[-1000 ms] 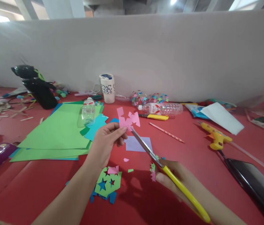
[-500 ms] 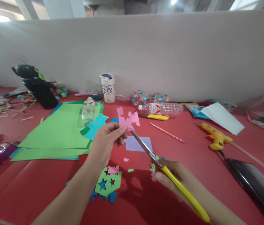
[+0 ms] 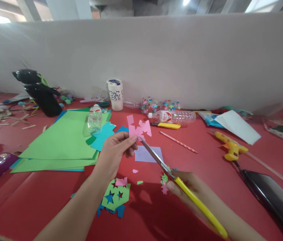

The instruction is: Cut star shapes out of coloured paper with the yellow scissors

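Note:
My left hand [image 3: 115, 152] pinches a small pink paper piece [image 3: 138, 127] with star-shaped notches cut out of it, held up above the red table [image 3: 30, 197]. My right hand [image 3: 191, 190] grips yellow-handled scissors [image 3: 181, 185]; the blade tips touch the lower edge of the pink paper. Small star cut-outs [image 3: 164, 184] stick out beside the fingers of my right hand. Below my left forearm lie green, blue and pink paper scraps [image 3: 116, 197] with star holes. A lilac paper square [image 3: 148, 154] lies flat under the scissor blades.
Green and blue paper sheets [image 3: 61, 140] with a clear bottle [image 3: 93, 122] on them lie left. Behind stand a white cup [image 3: 115, 94], a bottle with stars [image 3: 172, 116], a yellow knife [image 3: 166, 125] and a pencil [image 3: 178, 142]. A glue gun [image 3: 230, 145] and black case [image 3: 272, 197] are right.
The pink paper has shifted slightly right and turned a little in my left fingers. The scissors stay at its lower edge.

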`<state>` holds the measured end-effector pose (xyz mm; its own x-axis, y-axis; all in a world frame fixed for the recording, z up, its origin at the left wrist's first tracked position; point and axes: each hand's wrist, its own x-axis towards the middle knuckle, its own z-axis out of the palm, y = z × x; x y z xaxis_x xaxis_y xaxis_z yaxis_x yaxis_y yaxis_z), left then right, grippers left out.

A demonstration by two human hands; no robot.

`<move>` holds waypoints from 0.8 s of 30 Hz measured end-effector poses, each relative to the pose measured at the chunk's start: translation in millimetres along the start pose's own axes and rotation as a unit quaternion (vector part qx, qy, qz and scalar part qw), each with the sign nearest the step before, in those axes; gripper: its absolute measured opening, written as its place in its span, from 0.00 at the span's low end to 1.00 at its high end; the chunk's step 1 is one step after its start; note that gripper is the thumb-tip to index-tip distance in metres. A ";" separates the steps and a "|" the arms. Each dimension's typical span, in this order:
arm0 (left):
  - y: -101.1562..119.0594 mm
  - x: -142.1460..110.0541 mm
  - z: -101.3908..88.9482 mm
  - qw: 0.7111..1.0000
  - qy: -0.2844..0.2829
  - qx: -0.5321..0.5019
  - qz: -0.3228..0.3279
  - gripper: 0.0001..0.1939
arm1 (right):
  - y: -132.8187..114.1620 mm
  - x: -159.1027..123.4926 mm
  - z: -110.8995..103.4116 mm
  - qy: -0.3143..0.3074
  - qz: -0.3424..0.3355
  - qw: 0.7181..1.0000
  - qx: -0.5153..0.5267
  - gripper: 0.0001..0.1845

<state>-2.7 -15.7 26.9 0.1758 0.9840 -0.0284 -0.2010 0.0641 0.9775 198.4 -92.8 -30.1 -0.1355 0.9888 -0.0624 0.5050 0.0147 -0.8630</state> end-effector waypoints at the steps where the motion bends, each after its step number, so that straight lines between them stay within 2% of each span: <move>1: -0.1 -0.5 0.5 1.000 -0.004 -0.002 -0.001 0.08 | -0.6 0.0 -0.1 0.002 -0.001 1.000 0.004 0.28; 4: -0.3 -1.5 2.2 1.000 -0.011 0.000 0.003 0.08 | -3.8 -0.7 0.1 0.006 0.000 1.000 0.011 0.30; 9: 0.6 -2.2 3.7 0.999 0.009 0.043 0.028 0.09 | -10.5 -3.6 -0.7 -0.033 0.039 0.999 0.007 0.33; 13: 1.6 -2.9 4.3 0.998 0.017 0.061 0.032 0.09 | -13.1 -5.8 -0.7 -0.046 0.038 0.998 0.013 0.34; 19: -0.4 -1.8 3.9 0.997 0.015 0.058 0.040 0.10 | -12.0 -6.6 0.3 -0.021 0.046 0.999 0.015 0.29; 24: -2.0 -2.1 2.6 0.998 0.013 0.051 0.046 0.10 | -13.4 -4.5 -1.4 -0.044 0.056 0.997 -0.008 0.30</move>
<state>-0.1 -18.4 25.6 0.1354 0.9891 0.0583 -0.1160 -0.0426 0.9923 193.5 -97.2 -17.6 -0.1514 0.9675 -0.2026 0.5348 -0.0922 -0.8399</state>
